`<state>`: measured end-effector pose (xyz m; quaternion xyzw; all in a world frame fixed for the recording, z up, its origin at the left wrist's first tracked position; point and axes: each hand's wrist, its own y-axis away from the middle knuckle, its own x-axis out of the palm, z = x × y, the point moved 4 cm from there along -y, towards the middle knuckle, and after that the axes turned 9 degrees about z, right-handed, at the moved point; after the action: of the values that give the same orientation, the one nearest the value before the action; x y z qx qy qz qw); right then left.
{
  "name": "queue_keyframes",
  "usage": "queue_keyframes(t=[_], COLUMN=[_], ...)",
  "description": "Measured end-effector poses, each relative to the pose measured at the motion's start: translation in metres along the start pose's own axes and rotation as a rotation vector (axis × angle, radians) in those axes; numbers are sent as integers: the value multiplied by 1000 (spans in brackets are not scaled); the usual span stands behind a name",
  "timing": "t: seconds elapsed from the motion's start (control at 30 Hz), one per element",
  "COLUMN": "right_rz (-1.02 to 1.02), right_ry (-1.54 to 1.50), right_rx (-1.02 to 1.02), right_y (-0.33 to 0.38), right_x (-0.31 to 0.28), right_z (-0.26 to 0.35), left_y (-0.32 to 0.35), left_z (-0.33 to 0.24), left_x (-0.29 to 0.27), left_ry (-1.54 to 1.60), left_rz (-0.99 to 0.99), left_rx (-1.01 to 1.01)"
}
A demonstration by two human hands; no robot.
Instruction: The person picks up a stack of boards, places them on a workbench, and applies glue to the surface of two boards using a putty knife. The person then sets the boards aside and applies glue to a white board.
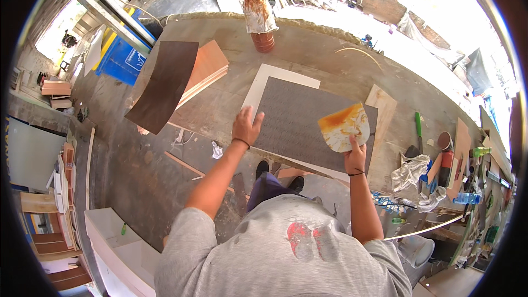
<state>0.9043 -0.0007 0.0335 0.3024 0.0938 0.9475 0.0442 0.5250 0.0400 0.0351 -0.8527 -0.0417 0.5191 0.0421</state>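
Observation:
A dark grey sheet [297, 113] with faint marks lies on a larger white panel [276, 72] on the bench in front of me. My left hand [247, 125] is at the left edge of these sheets, fingers stretched and apart, holding nothing. In my right hand [356, 158] is a white glue spreader [347, 126], gripped at its near end. Yellow-orange glue stains run along its far edge. The spreader is over the right part of the grey sheet; I cannot tell whether it touches.
Dark brown panel [168, 85] lies over stacked boards [208, 65] at left. A glue-crusted container [259, 19] stands at the far side. On the right are a green-handled tool [418, 125], a crumpled silver wrapper [410, 173] and a red can [446, 162]. A blue bin [121, 58] stands far left.

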Motion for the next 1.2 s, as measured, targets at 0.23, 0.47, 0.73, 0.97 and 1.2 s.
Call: queue_keyframes(t=[0.23,0.47,0.73,0.97,1.2], right_rz=[451,502,590,440,53], right_ry=[1173,2144,2484,1969,1058], right_rx=[-215,-422,-42,230,12], right_y=[-8,-14,62,56,24], right_x=[153,201,174,179,145], right_z=[67,-23,-65,51,116], left_y=[26,26,29,20,12], left_z=[0,-3,-3,-3,-2], left_x=[10,12,6,4,7], left_ry=[185,273,373,338,347], left_rz=[-7,-32,-1,65,126], left_rx=[4,-1,-51,-16,-67])
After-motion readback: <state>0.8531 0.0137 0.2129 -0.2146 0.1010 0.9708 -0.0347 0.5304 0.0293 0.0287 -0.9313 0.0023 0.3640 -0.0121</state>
